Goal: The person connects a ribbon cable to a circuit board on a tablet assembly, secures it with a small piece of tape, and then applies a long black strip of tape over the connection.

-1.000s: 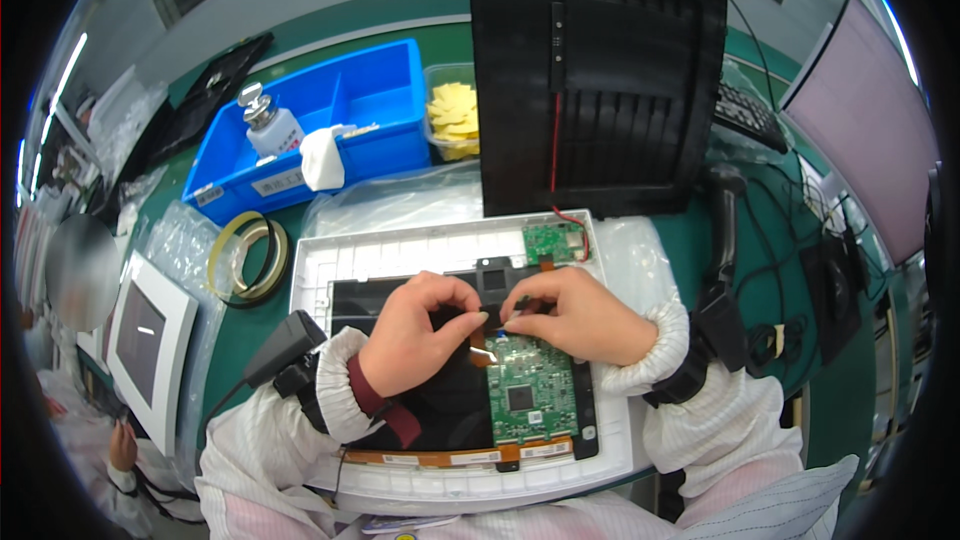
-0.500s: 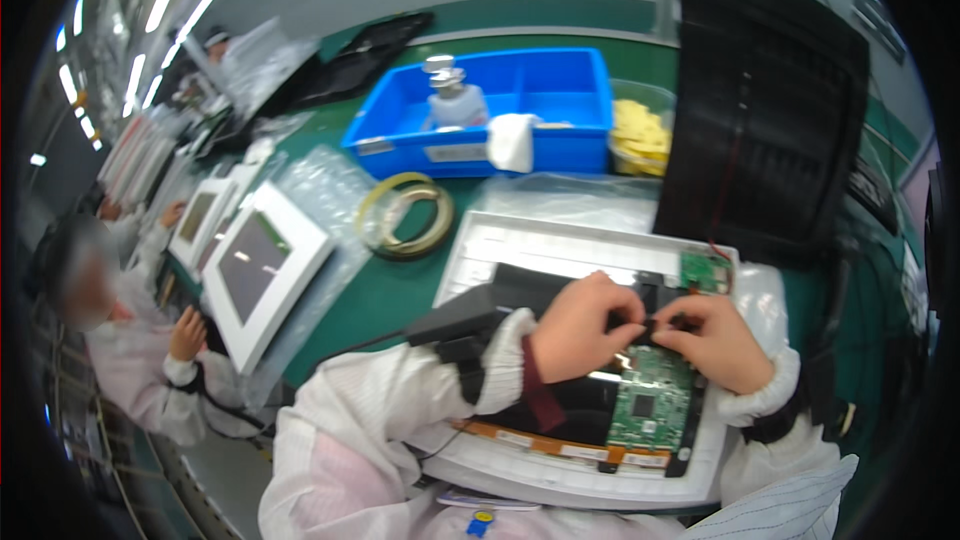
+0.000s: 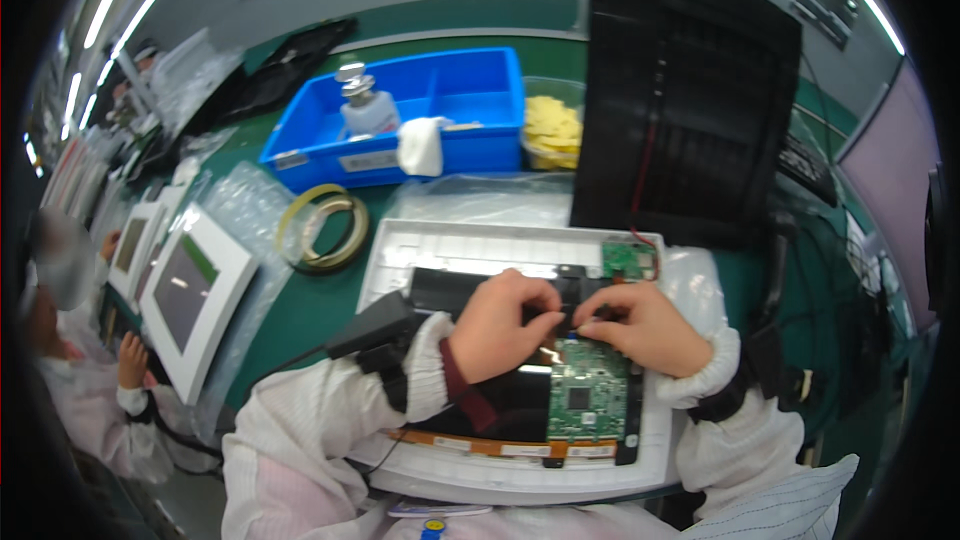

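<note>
Working at the far edge of the green circuit board point(image 3: 590, 395), both hands bring their fingertips close together; the left hand point(image 3: 500, 325) has thumb and forefinger nearly meeting, the right hand point(image 3: 650, 328) curls in a like pinch just beside it, and I cannot tell what, if anything, lies between either pair; the board sits on the right part of a dark panel point(image 3: 500, 422), inside a white casing point(image 3: 652, 462); a smaller green board point(image 3: 628, 259) lies in the casing's far right corner, with a red wire point(image 3: 643, 185) by it; the step in hand looks like fine fingertip work at that edge; the next move seems to call for small, steady pressure, clear of the board's parts
</note>
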`<state>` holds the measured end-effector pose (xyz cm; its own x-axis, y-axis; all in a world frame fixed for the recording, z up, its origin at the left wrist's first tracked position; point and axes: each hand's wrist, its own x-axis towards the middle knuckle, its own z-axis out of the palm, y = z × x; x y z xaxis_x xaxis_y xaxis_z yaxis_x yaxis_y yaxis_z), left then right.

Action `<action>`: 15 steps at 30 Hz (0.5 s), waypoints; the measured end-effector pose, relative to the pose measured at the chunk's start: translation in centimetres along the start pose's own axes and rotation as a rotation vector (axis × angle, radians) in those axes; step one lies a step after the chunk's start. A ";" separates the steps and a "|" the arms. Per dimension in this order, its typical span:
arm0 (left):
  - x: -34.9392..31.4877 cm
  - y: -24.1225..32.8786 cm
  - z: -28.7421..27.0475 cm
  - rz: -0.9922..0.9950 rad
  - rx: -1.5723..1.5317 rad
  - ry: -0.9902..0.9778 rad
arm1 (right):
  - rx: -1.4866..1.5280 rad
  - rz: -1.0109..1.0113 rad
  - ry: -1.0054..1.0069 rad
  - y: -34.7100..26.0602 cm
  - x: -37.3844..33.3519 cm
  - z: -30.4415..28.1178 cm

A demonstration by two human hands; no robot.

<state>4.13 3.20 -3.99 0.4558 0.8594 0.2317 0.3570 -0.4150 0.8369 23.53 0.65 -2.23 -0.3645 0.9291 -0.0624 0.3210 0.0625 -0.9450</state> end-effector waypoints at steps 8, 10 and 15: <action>0.4 1.3 0.3 0.006 0.055 -0.048 | -0.069 -0.005 0.020 0.2 -0.5 -0.7; 0.4 1.2 0.4 -0.010 0.038 -0.050 | -0.068 -0.015 0.023 0.4 -0.5 -0.6; 0.3 1.2 0.3 0.021 0.094 -0.068 | -0.061 -0.022 0.020 0.3 -0.5 -0.5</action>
<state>4.90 2.86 -3.08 0.5169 0.8295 0.2117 0.4201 -0.4612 0.7815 24.23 0.43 -2.32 -0.3551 0.9342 -0.0346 0.3657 0.1048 -0.9248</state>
